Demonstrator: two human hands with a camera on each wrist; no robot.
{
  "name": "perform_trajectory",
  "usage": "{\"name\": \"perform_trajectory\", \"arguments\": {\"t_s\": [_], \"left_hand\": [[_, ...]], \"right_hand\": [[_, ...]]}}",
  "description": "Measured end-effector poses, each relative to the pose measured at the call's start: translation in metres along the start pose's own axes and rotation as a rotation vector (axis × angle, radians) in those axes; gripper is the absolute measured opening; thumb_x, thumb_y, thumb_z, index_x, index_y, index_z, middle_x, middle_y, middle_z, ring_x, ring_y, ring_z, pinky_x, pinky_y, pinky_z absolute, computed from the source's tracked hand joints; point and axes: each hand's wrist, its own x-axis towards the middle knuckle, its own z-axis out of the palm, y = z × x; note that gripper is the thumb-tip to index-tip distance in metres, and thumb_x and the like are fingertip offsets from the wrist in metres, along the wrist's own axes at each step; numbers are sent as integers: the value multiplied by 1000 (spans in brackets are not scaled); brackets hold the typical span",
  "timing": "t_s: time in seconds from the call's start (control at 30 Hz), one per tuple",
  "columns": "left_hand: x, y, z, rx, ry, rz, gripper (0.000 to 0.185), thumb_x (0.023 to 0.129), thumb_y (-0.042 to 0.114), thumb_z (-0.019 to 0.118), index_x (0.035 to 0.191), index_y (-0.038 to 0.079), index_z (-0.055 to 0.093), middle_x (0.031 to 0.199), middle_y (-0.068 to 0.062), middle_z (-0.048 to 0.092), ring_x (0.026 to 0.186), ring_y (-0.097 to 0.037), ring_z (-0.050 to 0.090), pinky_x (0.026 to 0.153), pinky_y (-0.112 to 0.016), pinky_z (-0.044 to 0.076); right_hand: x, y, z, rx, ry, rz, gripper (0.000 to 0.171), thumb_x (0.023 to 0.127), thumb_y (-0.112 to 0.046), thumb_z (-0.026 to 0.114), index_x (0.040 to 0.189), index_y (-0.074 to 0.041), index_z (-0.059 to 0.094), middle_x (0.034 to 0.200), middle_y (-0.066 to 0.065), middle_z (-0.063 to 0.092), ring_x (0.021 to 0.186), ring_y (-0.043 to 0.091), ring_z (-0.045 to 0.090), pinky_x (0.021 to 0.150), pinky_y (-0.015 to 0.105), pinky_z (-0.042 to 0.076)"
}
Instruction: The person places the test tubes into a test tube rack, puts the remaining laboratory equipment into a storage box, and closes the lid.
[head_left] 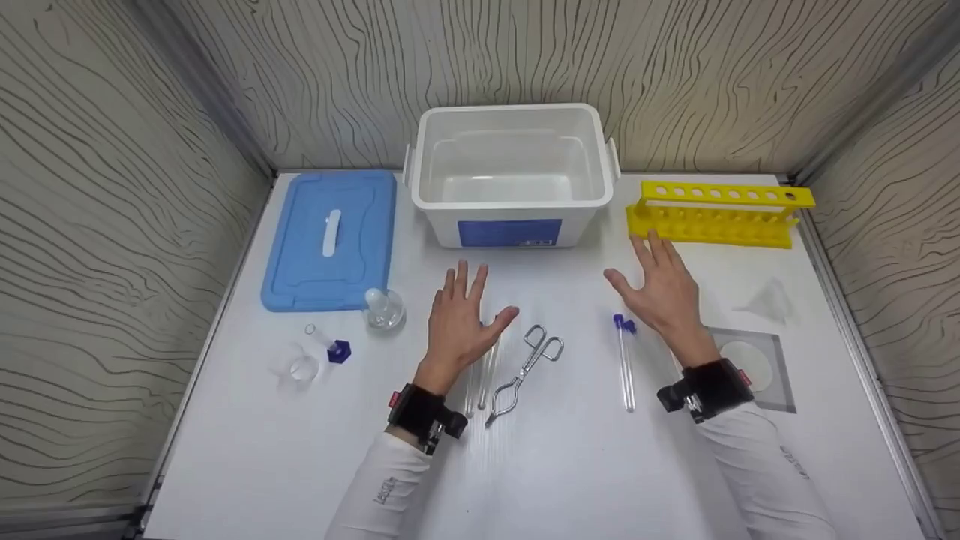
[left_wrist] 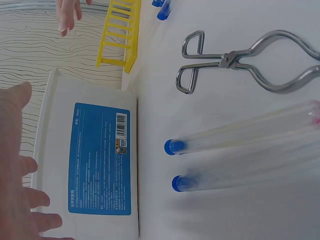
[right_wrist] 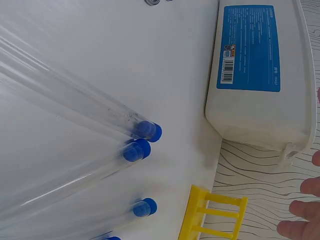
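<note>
My left hand hovers with fingers spread and holds nothing. Partly beneath it lie blue-capped clear tubes, and beside it is a pair of metal crucible tongs, handles pointing away. My right hand is also spread and holds nothing. Its fingertips are nearest the front of the yellow test tube rack; whether they touch cannot be told. Left of that hand are blue-capped test tubes, and the right wrist view shows several such tubes. Beyond both hands stands an uncovered white box with a blue label.
A blue lid lies at the back left. In front of it are a small glass bottle, a cylinder with a blue hexagonal base and a clear beaker. At right sit a clear funnel and a grey-edged mesh square.
</note>
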Motion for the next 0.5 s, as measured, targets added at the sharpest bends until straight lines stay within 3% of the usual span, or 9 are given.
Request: {"name": "perform_trajectory", "arguments": {"t_s": [0.27, 0.5], "left_hand": [[5, 6, 1, -19, -14, -6, 89, 88, 74, 46, 157, 20, 31, 164, -18, 24, 152, -39, 24, 118, -60, 32], [7, 10, 5, -17, -17, 14, 89, 88, 73, 46, 157, 19, 31, 164, -18, 23, 152, -40, 24, 117, -60, 32]], "right_hand": [[20, 10, 0, 48, 97, -14, 78, 94, -57, 54, 151, -7, 39, 159, 23, 33, 145, 46, 32, 108, 66, 38], [41, 31, 0, 29, 70, 6, 74, 96, -50, 55, 151, -2, 38, 157, 27, 33, 143, 49, 33, 106, 68, 38]]}}
